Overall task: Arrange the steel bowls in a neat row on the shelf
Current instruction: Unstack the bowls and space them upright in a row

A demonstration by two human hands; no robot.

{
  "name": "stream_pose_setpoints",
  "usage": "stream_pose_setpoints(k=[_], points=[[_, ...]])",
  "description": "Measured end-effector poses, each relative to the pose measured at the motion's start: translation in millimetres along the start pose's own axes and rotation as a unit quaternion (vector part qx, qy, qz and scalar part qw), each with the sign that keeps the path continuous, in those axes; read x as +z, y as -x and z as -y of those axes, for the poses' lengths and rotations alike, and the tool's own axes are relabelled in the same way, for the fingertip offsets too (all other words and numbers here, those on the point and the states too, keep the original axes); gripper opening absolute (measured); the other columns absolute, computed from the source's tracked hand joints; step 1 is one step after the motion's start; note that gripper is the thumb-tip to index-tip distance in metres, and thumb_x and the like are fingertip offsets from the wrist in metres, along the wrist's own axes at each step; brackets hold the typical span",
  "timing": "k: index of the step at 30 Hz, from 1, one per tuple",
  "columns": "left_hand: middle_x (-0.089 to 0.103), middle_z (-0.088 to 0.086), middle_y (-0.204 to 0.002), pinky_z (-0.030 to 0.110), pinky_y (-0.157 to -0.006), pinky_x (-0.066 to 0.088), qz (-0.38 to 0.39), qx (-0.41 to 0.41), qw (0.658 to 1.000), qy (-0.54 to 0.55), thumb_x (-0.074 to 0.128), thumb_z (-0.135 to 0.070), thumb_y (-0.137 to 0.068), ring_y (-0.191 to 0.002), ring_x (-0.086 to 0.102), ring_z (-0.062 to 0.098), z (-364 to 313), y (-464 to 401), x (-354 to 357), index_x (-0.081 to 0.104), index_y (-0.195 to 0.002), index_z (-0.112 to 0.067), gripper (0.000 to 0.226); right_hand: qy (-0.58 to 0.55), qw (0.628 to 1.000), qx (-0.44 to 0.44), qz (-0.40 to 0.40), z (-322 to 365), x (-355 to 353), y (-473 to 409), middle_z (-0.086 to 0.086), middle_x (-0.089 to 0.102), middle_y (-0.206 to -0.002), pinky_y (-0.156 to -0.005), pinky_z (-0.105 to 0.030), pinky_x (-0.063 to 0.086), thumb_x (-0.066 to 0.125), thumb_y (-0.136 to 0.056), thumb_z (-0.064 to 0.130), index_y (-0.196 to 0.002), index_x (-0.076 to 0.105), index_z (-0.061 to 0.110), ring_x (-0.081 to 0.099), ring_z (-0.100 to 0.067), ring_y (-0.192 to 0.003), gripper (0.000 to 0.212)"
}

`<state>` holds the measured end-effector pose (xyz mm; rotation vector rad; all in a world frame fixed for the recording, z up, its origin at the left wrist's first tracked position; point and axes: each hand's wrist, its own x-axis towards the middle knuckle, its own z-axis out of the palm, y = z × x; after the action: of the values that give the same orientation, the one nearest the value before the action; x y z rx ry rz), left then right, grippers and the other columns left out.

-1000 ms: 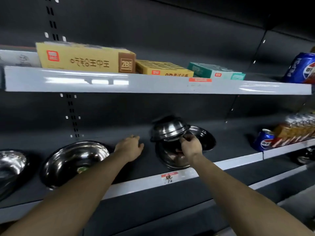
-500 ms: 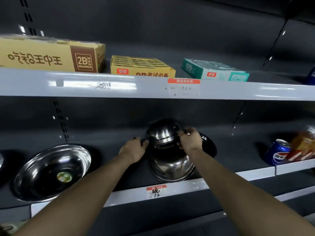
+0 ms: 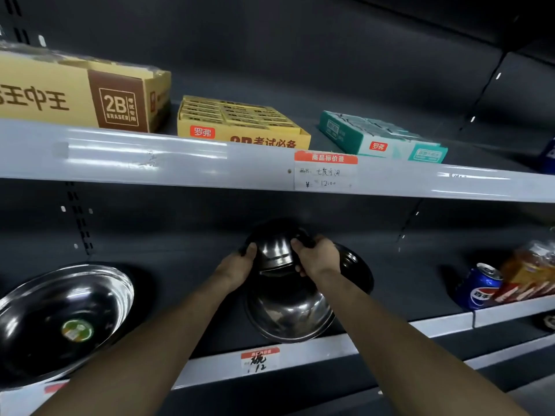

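Observation:
A small steel bowl [image 3: 274,249] is held upside down above the lower shelf [image 3: 441,324], tilted toward me. My left hand [image 3: 240,264] grips its left side and my right hand [image 3: 315,256] grips its right rim. Directly under it a larger steel bowl [image 3: 289,316] leans on the shelf, open toward me. Behind my right hand, part of another dark steel bowl [image 3: 357,271] shows. A wide steel bowl [image 3: 60,319] with a green sticker inside sits at the far left of the same shelf.
The upper shelf [image 3: 180,163] overhangs close above my hands and carries a brown eraser carton [image 3: 90,94], a yellow box [image 3: 240,124] and a teal box [image 3: 381,136]. A blue cola can [image 3: 479,286] and snack packets [image 3: 531,274] stand at the right.
My left hand moved from the bare shelf to the small bowl's left side, so both hands now hold it. My view has moved closer and to the right.

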<state>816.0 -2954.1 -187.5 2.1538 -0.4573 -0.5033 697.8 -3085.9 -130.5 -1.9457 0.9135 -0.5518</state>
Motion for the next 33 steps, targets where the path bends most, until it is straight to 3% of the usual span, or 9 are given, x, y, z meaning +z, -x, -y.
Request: stream_pose_setpoints(k=[4, 9, 12, 15, 20, 25, 28, 31, 33], points=[[0.054, 0.013, -0.142, 0.030, -0.105, 0.037, -0.016, 0.004, 0.999, 0.030, 0.031, -0.059, -0.099, -0.131, 0.050, 0.030, -2.9, 5.0, 6.6, 0.048, -0.144, -0.019, 0.062, 0.034, 0.999, -0.002, -0.006, 3.6, 3.6, 0.9, -0.012, 0.072, -0.067, -0.066, -0.043, 0.062, 0.067, -0.086, 0.034, -0.088, 0.062, 0.016, 0.067, -0.024, -0.055, 0.019], [0.058, 0.009, -0.138, 0.030, -0.103, 0.038, -0.038, -0.014, 0.995, 0.096, 0.039, -0.065, -0.093, -0.127, 0.054, 0.028, -0.1, 12.8, -3.9, 0.051, -0.141, -0.017, 0.069, 0.037, 0.998, -0.044, -0.015, 7.1, 5.2, 7.0, -0.012, 0.075, -0.100, -0.087, -0.043, 0.057, 0.071, -0.084, 0.042, -0.124, 0.062, 0.012, 0.071, -0.033, -0.094, 0.051], [0.060, 0.007, -0.136, 0.030, -0.108, 0.037, -0.073, -0.014, 0.983, 0.170, 0.044, -0.065, -0.091, -0.126, 0.055, 0.026, 4.7, 19.6, -14.3, 0.053, -0.138, -0.015, 0.069, 0.039, 0.995, -0.091, -0.020, 10.3, 5.1, 18.5, -0.004, 0.074, -0.108, -0.091, -0.034, 0.053, 0.073, -0.083, 0.045, -0.128, 0.062, 0.017, 0.066, -0.025, -0.106, 0.055], [0.063, 0.003, -0.130, 0.033, -0.110, 0.037, -0.112, -0.011, 0.964, 0.239, 0.050, -0.062, -0.091, -0.124, 0.056, 0.023, 9.2, 29.0, -24.8, 0.058, -0.131, -0.015, 0.062, 0.024, 0.992, -0.127, -0.012, 14.9, 6.7, 29.9, 0.001, 0.074, -0.106, -0.090, -0.030, 0.051, 0.077, -0.080, 0.045, -0.128, 0.062, 0.024, 0.065, -0.021, -0.106, 0.055], [0.070, -0.011, -0.090, 0.024, -0.087, 0.045, -0.188, 0.005, 0.940, 0.285, 0.055, -0.053, -0.092, -0.104, 0.065, 0.019, 19.2, 47.7, -38.9, 0.065, -0.093, -0.025, 0.030, 0.002, 0.981, -0.193, 0.017, 24.8, 12.0, 44.7, 0.009, 0.073, -0.113, -0.091, -0.016, 0.041, 0.082, -0.075, 0.044, -0.136, 0.058, 0.027, 0.062, -0.009, -0.112, 0.067], [0.070, 0.014, -0.113, 0.042, -0.106, 0.045, -0.234, 0.013, 0.898, 0.372, 0.056, -0.045, -0.095, -0.108, 0.064, 0.028, 23.8, 62.9, -61.0, 0.062, -0.099, -0.013, 0.032, -0.019, 0.968, -0.238, 0.082, 25.7, 20.5, 61.8, 0.007, 0.068, -0.126, -0.105, -0.034, 0.048, 0.082, -0.078, 0.020, -0.146, 0.046, 0.031, 0.063, -0.008, -0.102, 0.078], [0.068, 0.016, -0.119, 0.047, -0.108, 0.044, -0.235, -0.002, 0.876, 0.420, 0.051, -0.051, -0.095, -0.114, 0.062, 0.033, 28.4, 72.6, -76.0, 0.062, -0.119, -0.005, 0.053, -0.019, 0.960, -0.269, 0.075, 21.0, 26.9, 75.4, 0.008, 0.071, -0.119, -0.103, -0.022, 0.048, 0.075, -0.082, 0.008, -0.148, 0.043, 0.034, 0.068, -0.005, -0.101, 0.078], [0.067, 0.009, -0.123, 0.044, -0.111, 0.041, -0.221, -0.027, 0.868, 0.443, 0.045, -0.062, -0.092, -0.118, 0.060, 0.028, 37.6, 81.9, -88.9, 0.063, -0.125, -0.012, 0.063, -0.077, 0.961, -0.262, 0.041, 16.4, 32.8, 88.0, 0.008, 0.072, -0.089, -0.083, -0.007, 0.050, 0.062, -0.087, 0.004, -0.143, 0.052, 0.031, 0.066, 0.002, -0.079, 0.063], [0.063, 0.005, -0.132, 0.041, -0.114, 0.037, -0.193, -0.014, 0.872, 0.449, 0.042, -0.065, -0.092, -0.125, 0.056, 0.024, 44.2, 87.7, -93.7, 0.059, -0.133, -0.017, 0.066, -0.136, 0.962, -0.235, 0.032, 16.8, 36.6, 95.5, 0.010, 0.073, -0.102, -0.086, -0.008, 0.050, 0.053, -0.091, 0.003, -0.139, 0.057, 0.028, 0.065, 0.006, -0.090, 0.054]])
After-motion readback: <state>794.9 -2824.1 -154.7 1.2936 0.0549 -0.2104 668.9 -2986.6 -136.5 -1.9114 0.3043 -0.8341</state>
